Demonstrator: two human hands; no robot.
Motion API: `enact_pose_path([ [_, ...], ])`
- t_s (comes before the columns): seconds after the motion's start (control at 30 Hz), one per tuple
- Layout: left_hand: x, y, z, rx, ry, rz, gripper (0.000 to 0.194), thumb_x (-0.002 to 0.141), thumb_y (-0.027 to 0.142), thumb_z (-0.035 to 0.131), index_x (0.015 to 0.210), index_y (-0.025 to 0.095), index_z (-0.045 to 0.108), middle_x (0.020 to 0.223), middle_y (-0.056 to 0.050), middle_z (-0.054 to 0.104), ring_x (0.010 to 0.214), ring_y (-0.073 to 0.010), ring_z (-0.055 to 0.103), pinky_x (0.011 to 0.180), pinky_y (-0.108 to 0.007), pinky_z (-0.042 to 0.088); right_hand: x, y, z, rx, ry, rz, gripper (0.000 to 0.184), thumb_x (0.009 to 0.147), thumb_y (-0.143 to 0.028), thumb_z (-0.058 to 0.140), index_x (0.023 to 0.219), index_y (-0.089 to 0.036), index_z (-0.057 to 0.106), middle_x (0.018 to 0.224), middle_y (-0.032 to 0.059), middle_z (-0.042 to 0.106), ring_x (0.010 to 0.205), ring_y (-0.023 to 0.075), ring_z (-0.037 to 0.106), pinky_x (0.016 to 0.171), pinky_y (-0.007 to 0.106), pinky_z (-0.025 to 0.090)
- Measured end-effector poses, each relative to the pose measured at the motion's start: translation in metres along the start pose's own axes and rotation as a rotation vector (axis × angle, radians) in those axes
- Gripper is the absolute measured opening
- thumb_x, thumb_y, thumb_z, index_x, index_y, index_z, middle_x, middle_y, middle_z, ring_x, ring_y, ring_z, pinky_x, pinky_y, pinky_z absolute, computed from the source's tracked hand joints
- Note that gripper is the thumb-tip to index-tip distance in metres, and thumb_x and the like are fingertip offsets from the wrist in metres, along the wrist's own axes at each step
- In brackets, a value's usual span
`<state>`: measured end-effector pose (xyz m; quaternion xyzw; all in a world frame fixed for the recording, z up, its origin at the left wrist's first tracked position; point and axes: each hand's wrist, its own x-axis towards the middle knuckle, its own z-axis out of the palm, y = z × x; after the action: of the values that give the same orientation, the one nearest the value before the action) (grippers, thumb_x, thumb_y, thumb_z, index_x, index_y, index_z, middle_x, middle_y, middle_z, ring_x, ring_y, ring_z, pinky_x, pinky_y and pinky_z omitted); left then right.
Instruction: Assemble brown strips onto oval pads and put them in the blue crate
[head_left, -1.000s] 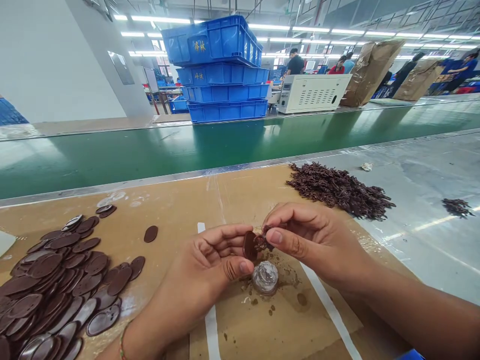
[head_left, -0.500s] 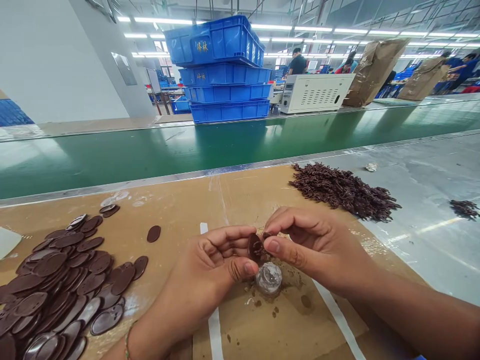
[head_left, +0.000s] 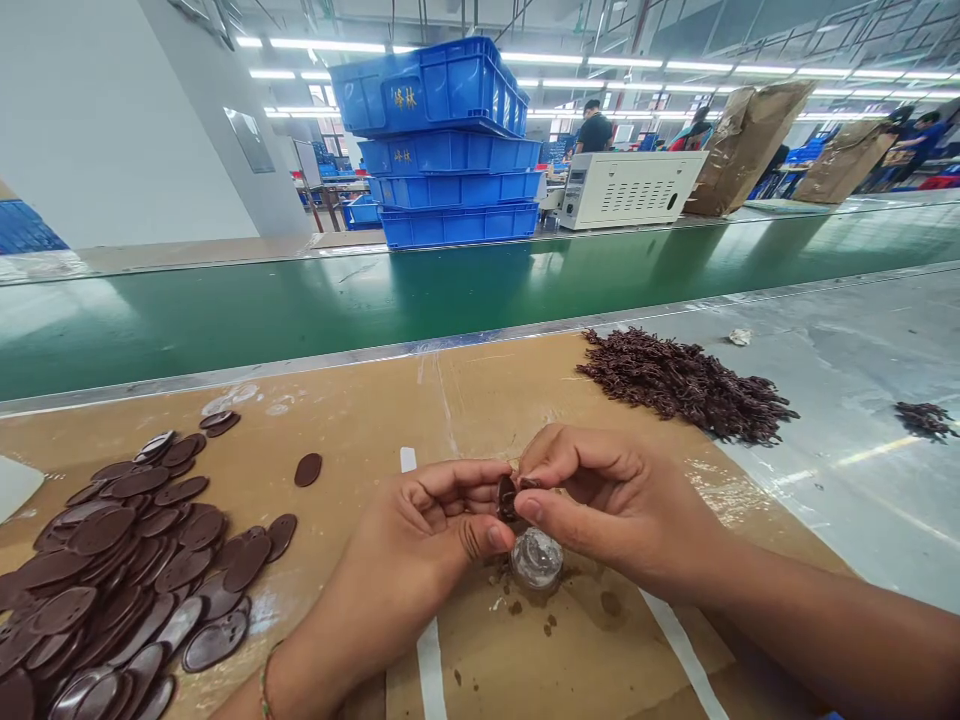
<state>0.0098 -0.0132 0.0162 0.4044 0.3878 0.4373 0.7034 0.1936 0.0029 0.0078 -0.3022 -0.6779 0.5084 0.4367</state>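
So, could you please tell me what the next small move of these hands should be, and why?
Perhaps the right hand should press its small dark piece against the brown oval in the left hand, since both are held close together; whether they touch is hard to tell.

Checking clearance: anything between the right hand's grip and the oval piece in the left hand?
Only the small dark piece pinched in the right hand, beside the oval piece; nothing else visible. The round container sits lower in view, outside the gap.
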Motion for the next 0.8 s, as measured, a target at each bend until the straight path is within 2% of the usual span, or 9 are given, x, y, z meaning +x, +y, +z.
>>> enact_pose_path([
  [0.4,-0.0002,-0.0014,-0.0011,-0.032,-0.043,0.021,0.029,0.062,0.019,0.088,0.089,0.023,0.080,0.074,-0.001,0.077,0.067,-0.0073,0.067,0.064,-0.013,0.053,0.0019,-0.0005,0.0012,-0.050,0.029,0.027,0.016,0.083,-0.029,0.071,0.075,-0.018,0.062,0.074,-0.0002,0.064,0.069,0.0128,0.058,0.065,0.028,0.046],
  [0.6,-0.0013,-0.0021,-0.0027,-0.015,-0.053,-0.019,0.031,0.061,0.021,0.089,0.090,0.021,0.079,0.076,-0.003,0.077,0.072,-0.0108,0.069,0.068,-0.016,0.053,0.0009,-0.0011,0.0016,-0.056,0.032,0.036,0.018,0.082,-0.031,0.071,0.074,-0.018,0.061,0.073,0.0003,0.065,0.068,0.0126,0.058,0.064,0.027,0.046],
  [0.8,-0.0008,-0.0075,-0.0057,0.018,-0.071,0.011,0.028,0.065,0.019,0.087,0.092,0.023,0.079,0.077,-0.002,0.077,0.073,-0.0104,0.068,0.070,-0.017,0.053,0.0003,-0.0014,0.0021,-0.020,0.017,0.068,0.021,0.083,-0.034,0.070,0.073,-0.018,0.060,0.072,0.0003,0.063,0.067,0.0127,0.056,0.063,0.027,0.045],
])
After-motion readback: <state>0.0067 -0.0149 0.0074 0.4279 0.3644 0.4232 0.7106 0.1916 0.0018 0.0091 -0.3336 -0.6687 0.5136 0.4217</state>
